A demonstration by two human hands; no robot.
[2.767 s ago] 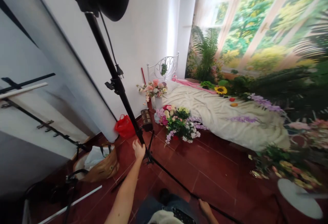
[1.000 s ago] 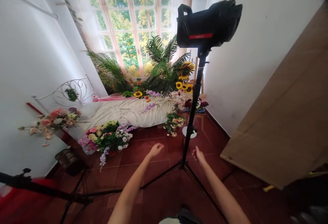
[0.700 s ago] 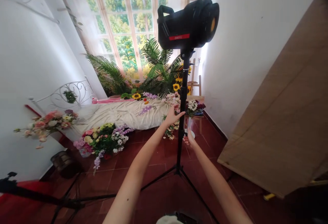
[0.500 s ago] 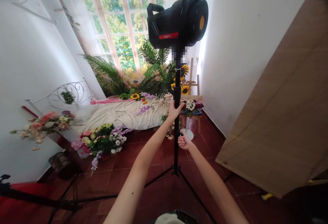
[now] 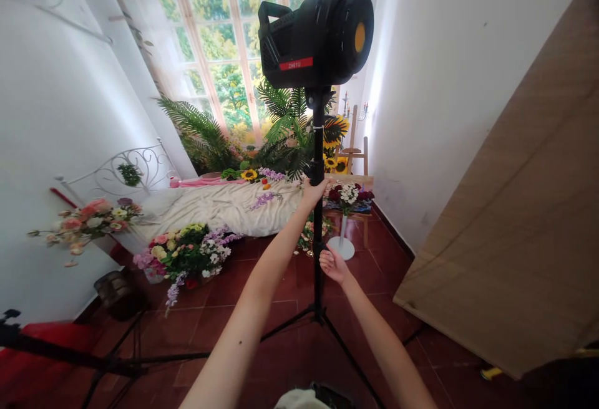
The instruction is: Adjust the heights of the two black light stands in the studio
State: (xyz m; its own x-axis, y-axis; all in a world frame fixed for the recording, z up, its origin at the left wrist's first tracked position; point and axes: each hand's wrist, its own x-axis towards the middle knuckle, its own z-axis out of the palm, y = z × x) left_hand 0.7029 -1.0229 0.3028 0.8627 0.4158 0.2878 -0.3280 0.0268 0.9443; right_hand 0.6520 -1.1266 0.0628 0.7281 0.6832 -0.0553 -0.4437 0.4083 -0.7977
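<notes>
A black studio light [image 5: 309,44] with a red label is mounted on top of a black light stand [image 5: 318,225], which stands upright on spread tripod legs. My left hand [image 5: 314,194] is wrapped around the pole just below its upper collar. Lower down, my right hand [image 5: 333,264] is closed, its fingers curled beside the lower collar of the pole. The knob there is mostly hidden by the fingers, which appear to pinch it.
Behind the stand is a bed [image 5: 224,209] with cream cloth and flowers. A flower arrangement [image 5: 187,253] sits at its front. A white-based vase stand [image 5: 341,248] is right of the pole. A large brown board [image 5: 505,222] leans at right; another black stand [image 5: 70,353] lies left.
The light and pole have shifted slightly left in view. My left hand remains around the pole, and my right hand is slightly lower, its fingers turned at the lower collar.
</notes>
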